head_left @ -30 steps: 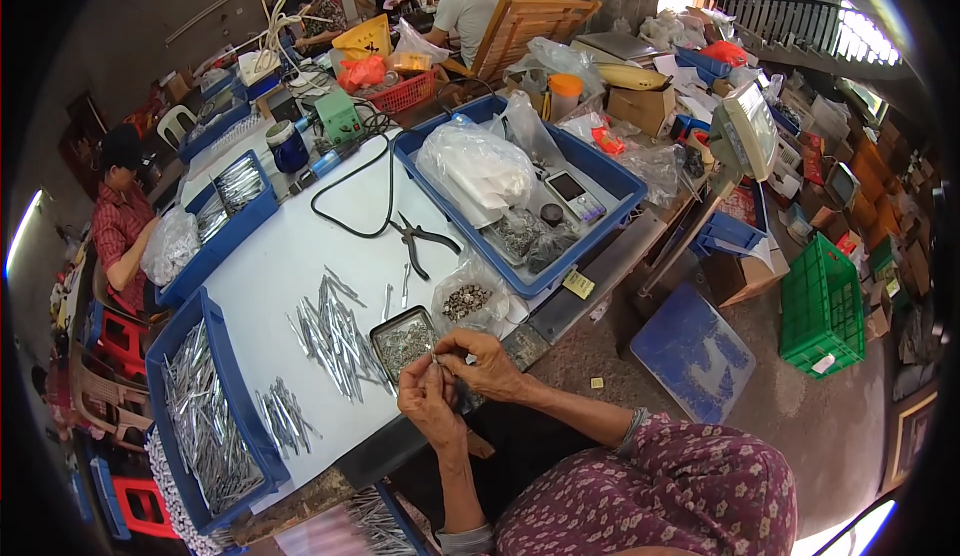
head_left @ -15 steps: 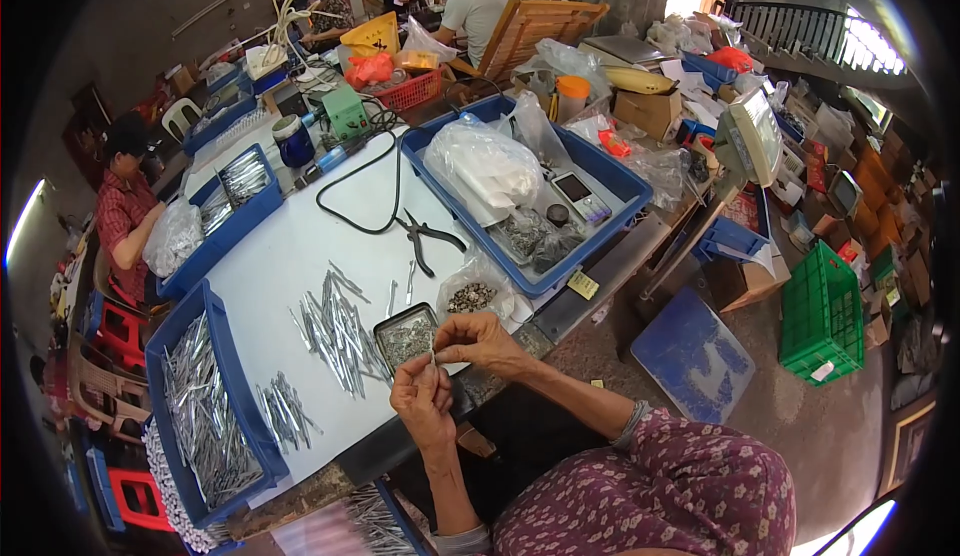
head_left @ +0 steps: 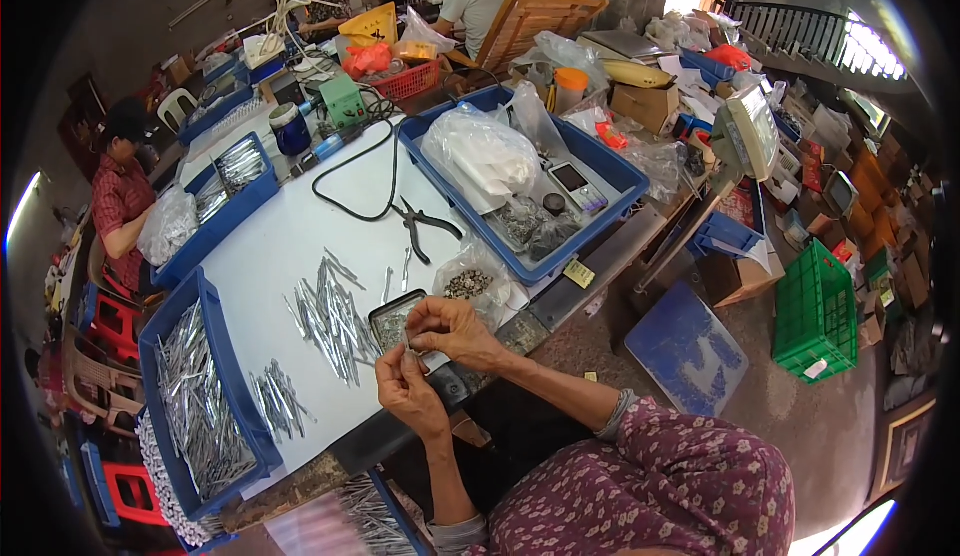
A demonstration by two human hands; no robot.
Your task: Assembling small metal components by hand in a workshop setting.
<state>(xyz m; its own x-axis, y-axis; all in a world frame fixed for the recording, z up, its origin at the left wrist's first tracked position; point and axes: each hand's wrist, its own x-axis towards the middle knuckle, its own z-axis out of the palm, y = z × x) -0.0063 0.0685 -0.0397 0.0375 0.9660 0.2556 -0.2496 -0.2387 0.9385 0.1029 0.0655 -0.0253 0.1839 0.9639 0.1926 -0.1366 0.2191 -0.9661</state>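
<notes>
Lower centre: our left hand (head_left: 413,396) and right hand (head_left: 452,332), both closed on one small piece (head_left: 406,339), apparently unfinished. Centre left: strips (head_left: 335,322) heaped on desk (head_left: 262,291); which are done, we cannot tell.

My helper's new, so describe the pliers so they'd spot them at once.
On the white tabletop, look just left of the big blue tray holding a bulging plastic bag. There lie the pliers. Two splayed black handles distinguish them from the looped black cable alongside.
</notes>
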